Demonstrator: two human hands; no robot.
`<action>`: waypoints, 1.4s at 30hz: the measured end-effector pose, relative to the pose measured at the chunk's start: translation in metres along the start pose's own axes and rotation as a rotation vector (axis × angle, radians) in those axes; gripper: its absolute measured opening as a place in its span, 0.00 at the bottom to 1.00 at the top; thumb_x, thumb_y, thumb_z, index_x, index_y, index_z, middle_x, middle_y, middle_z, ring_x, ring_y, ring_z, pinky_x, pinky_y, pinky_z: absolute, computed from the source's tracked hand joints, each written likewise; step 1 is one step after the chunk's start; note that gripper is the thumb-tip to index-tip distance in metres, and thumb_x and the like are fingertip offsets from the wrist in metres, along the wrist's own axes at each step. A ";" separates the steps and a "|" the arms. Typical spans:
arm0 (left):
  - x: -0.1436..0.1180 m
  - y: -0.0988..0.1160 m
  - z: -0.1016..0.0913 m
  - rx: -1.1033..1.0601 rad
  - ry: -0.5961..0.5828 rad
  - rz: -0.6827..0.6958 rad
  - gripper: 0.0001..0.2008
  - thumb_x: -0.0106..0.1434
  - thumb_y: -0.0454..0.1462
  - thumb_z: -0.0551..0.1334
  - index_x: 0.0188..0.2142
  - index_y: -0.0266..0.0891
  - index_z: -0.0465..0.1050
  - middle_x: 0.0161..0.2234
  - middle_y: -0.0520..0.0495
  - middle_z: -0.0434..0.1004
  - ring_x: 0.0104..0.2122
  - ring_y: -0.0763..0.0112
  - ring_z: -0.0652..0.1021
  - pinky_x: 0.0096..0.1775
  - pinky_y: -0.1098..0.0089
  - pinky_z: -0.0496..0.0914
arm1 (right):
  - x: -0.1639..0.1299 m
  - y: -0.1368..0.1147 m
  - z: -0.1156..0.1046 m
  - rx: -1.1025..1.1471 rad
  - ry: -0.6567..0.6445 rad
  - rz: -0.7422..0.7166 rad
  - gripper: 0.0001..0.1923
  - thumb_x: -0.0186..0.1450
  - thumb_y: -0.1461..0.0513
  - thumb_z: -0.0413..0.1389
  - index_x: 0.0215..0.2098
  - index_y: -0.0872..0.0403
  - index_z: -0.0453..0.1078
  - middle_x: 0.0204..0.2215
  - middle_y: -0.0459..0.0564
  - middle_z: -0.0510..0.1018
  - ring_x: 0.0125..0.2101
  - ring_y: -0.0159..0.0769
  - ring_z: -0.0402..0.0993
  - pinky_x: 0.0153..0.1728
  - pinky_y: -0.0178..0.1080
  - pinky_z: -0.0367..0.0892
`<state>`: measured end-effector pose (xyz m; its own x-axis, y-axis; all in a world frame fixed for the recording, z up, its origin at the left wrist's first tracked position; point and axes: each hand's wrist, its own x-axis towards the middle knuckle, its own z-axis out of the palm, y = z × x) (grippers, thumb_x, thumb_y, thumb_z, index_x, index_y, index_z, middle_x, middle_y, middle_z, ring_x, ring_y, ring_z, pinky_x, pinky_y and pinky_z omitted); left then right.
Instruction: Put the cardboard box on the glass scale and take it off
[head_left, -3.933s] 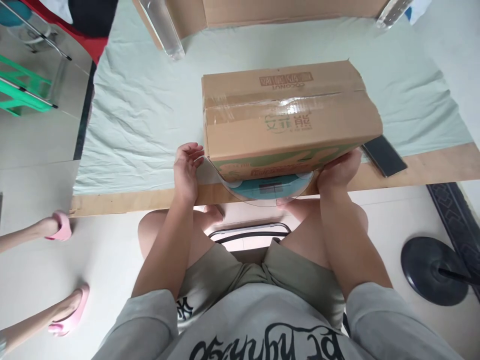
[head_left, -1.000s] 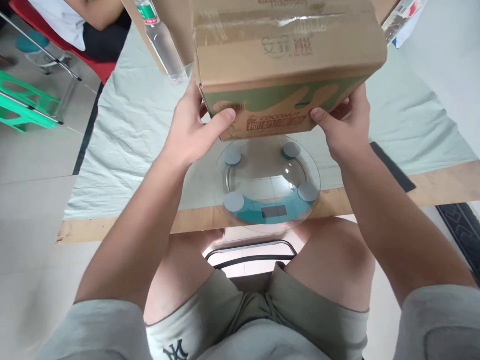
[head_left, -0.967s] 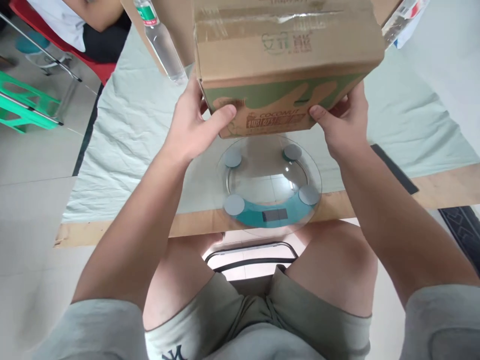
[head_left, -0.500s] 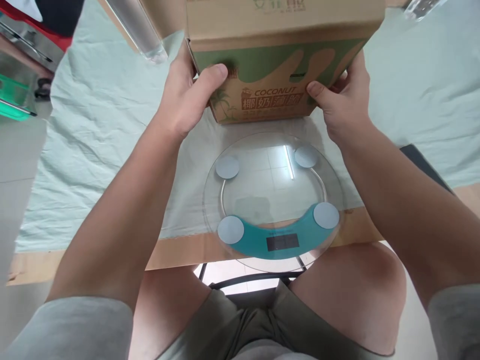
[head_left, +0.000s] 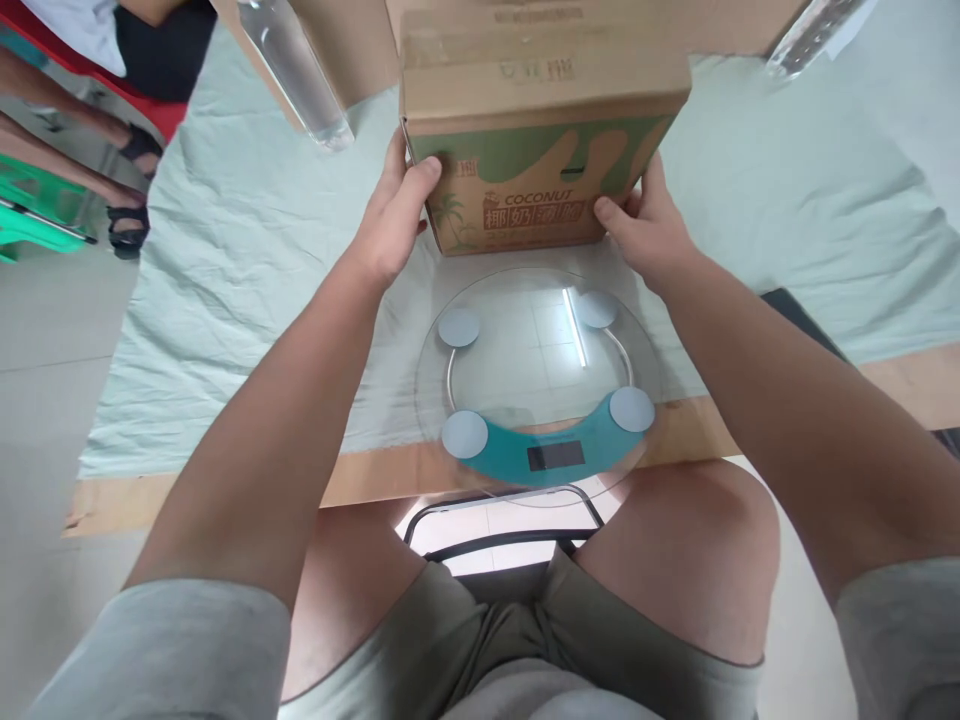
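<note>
A brown and green cardboard box (head_left: pixel 525 170), printed with COCONUT and a palm tree, is gripped from both sides. My left hand (head_left: pixel 394 215) holds its left edge, thumb on the front face and fingers behind the side. On the lower right, my right hand (head_left: pixel 645 225) clasps it the same way, most fingers hidden. Just nearer to me lies a round glass bathroom scale (head_left: pixel 517 370) with grey pads and a teal strip; its dark display looks blank. The scale's front rim overhangs the table edge. Whether the box touches the table I cannot tell.
A pale green cloth (head_left: pixel 255 250) covers the table, with its wooden front edge (head_left: pixel 375 475) bare. Clear plastic bottles, one at the back left (head_left: pixel 296 70), stand near cardboard. A dark flat object (head_left: pixel 802 320) lies beneath my right forearm. Another person's sandalled feet (head_left: pixel 131 230) show at left.
The camera view has shifted, and the box appears smaller and farther from me, with more of its top showing. Both hands keep their hold. The scale stays in place on the table.
</note>
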<state>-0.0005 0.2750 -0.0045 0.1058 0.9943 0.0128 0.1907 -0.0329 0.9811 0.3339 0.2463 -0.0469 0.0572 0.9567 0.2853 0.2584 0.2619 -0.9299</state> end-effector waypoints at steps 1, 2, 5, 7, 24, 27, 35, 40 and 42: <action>-0.009 0.005 0.001 -0.044 0.080 -0.044 0.23 0.74 0.40 0.62 0.66 0.47 0.62 0.64 0.47 0.73 0.60 0.63 0.77 0.57 0.58 0.76 | -0.010 -0.006 -0.002 0.022 0.045 0.042 0.40 0.58 0.50 0.73 0.61 0.41 0.59 0.57 0.41 0.80 0.55 0.32 0.74 0.64 0.49 0.69; -0.023 0.010 0.002 -0.089 0.167 -0.060 0.17 0.75 0.38 0.60 0.62 0.44 0.66 0.61 0.46 0.75 0.57 0.65 0.78 0.54 0.61 0.76 | -0.023 -0.014 -0.004 0.050 0.127 0.085 0.36 0.59 0.51 0.72 0.59 0.41 0.61 0.52 0.41 0.81 0.51 0.32 0.75 0.60 0.48 0.72; -0.079 0.023 0.001 -0.200 0.320 0.020 0.10 0.73 0.35 0.52 0.38 0.38 0.71 0.39 0.45 0.77 0.38 0.70 0.79 0.36 0.69 0.72 | -0.083 -0.050 -0.007 0.176 0.507 0.121 0.11 0.65 0.53 0.64 0.41 0.47 0.69 0.33 0.43 0.76 0.34 0.32 0.75 0.36 0.39 0.72; -0.122 0.023 -0.003 -0.243 0.326 0.094 0.12 0.67 0.34 0.53 0.26 0.40 0.65 0.27 0.47 0.68 0.28 0.72 0.73 0.29 0.71 0.66 | -0.126 -0.071 -0.005 0.249 0.643 0.077 0.13 0.68 0.56 0.55 0.26 0.50 0.62 0.21 0.43 0.64 0.22 0.29 0.62 0.23 0.35 0.58; -0.196 -0.026 -0.012 -0.332 0.281 -0.009 0.24 0.46 0.35 0.62 0.13 0.41 0.41 0.15 0.59 0.37 0.15 0.84 0.46 0.20 0.72 0.40 | -0.174 -0.076 0.000 0.398 0.749 0.260 0.17 0.51 0.62 0.51 0.18 0.51 0.42 0.19 0.41 0.41 0.18 0.26 0.33 0.17 0.32 0.34; -0.196 -0.026 -0.012 -0.325 0.278 -0.016 0.25 0.47 0.34 0.63 0.13 0.41 0.41 0.15 0.58 0.37 0.15 0.85 0.46 0.20 0.73 0.40 | -0.174 -0.076 0.000 0.390 0.752 0.241 0.17 0.50 0.62 0.52 0.18 0.51 0.42 0.19 0.41 0.41 0.18 0.26 0.34 0.17 0.32 0.34; -0.195 -0.028 -0.012 -0.298 0.271 -0.048 0.21 0.42 0.33 0.60 0.13 0.41 0.42 0.16 0.58 0.37 0.17 0.84 0.45 0.22 0.73 0.40 | -0.168 -0.079 0.001 0.322 0.785 0.241 0.16 0.56 0.63 0.52 0.19 0.51 0.47 0.18 0.41 0.43 0.17 0.27 0.38 0.17 0.33 0.37; -0.196 -0.026 -0.012 -0.288 0.276 -0.057 0.20 0.40 0.34 0.58 0.14 0.41 0.41 0.16 0.58 0.36 0.17 0.84 0.45 0.23 0.72 0.39 | -0.167 -0.080 0.003 0.296 0.789 0.270 0.15 0.60 0.63 0.52 0.20 0.51 0.51 0.17 0.39 0.45 0.15 0.25 0.41 0.16 0.32 0.38; -0.196 -0.023 -0.012 -0.285 0.276 -0.059 0.20 0.40 0.34 0.58 0.14 0.41 0.40 0.16 0.58 0.36 0.17 0.84 0.45 0.23 0.71 0.39 | -0.166 -0.081 0.004 0.290 0.802 0.268 0.10 0.60 0.64 0.53 0.21 0.51 0.58 0.16 0.39 0.53 0.15 0.24 0.44 0.16 0.31 0.39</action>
<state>-0.0377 0.0825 -0.0275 -0.1706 0.9848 -0.0317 -0.0936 0.0159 0.9955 0.2995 0.0663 -0.0198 0.7658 0.6425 0.0260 -0.1078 0.1682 -0.9798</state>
